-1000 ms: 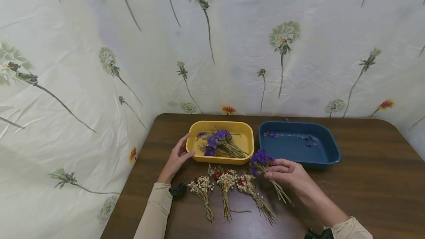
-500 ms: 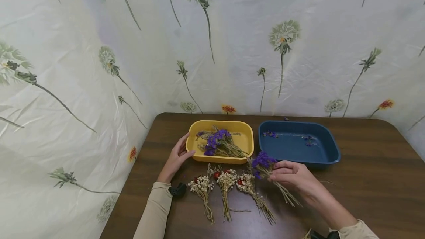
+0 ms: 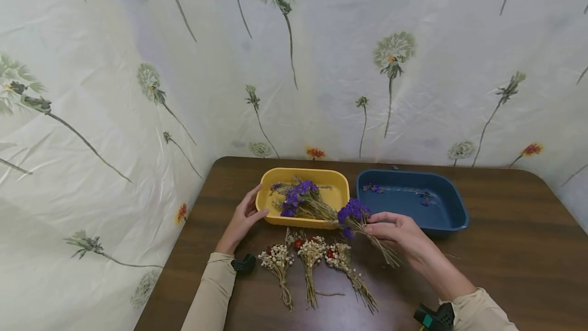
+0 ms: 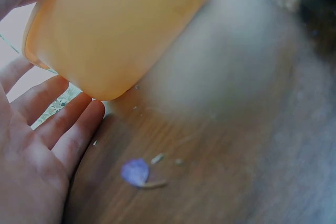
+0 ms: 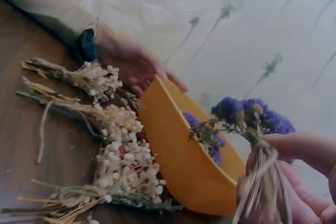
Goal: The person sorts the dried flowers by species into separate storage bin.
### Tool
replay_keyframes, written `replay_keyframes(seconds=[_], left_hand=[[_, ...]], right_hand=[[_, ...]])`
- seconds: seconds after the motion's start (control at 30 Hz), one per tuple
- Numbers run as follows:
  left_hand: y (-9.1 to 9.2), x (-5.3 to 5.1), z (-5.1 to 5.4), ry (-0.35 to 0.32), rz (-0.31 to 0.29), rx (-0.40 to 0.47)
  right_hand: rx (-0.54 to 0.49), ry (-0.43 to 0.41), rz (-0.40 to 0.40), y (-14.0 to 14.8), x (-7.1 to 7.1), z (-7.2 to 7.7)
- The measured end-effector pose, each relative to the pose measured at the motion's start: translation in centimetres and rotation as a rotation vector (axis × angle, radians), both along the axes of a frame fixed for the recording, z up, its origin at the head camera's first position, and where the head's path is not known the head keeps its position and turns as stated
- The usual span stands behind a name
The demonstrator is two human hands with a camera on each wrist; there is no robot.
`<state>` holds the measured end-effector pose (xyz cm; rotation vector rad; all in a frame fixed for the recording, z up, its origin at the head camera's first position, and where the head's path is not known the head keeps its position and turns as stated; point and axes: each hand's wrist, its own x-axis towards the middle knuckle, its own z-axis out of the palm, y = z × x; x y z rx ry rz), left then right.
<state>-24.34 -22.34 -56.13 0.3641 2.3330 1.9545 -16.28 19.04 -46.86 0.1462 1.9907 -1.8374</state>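
My left hand [image 3: 241, 223] rests on the left end of the yellow tray [image 3: 298, 222], thumb at its front rim and fingers spread along the side; the left wrist view shows the fingertips against the tray wall [image 4: 115, 30]. Between thumb and fingers, my right hand [image 3: 409, 241] pinches a tied bunch of purple flowers [image 3: 353, 211] by its stems, at the tray's front right corner. In the right wrist view the bunch [image 5: 252, 116] stands with its blooms up, above my fingers. More purple flowers [image 3: 298, 195] lie inside the yellow tray.
Three bunches of white and red dried flowers [image 3: 277, 264] lie in front of the yellow tray. A blue tray [image 3: 413, 213] with a few purple bits stands to its right. A loose petal [image 4: 135, 172] lies on the brown table [image 3: 505, 239]. Floral cloth hangs behind.
After a slight shift to the right, my right hand has moved left and a little forward with the purple bunch, to the yellow tray's front right corner. My left hand has stayed at the tray.
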Motion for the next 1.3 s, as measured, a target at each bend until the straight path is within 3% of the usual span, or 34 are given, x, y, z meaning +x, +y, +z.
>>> replay_keyframes(seconds=[0.23,0.5,0.97,1.3], left_hand=[[0.0,0.1,0.1,-0.011,0.005,-0.003],[0.1,0.0,0.2,-0.007,0.01,-0.004],[0.0,0.0,0.0,-0.008,0.016,0.0],[0.0,0.1,0.2,-0.008,0.006,0.003]], right_hand=[[0.004,-0.005,-0.006,-1.2,-2.5,0.8],[0.059,0.068,0.014,-2.5,-5.8,1.6],[0.251,0.177,0.098,-5.6,-11.6,0.8],[0.423,0.306,0.223,-8.4,-13.4,0.6]])
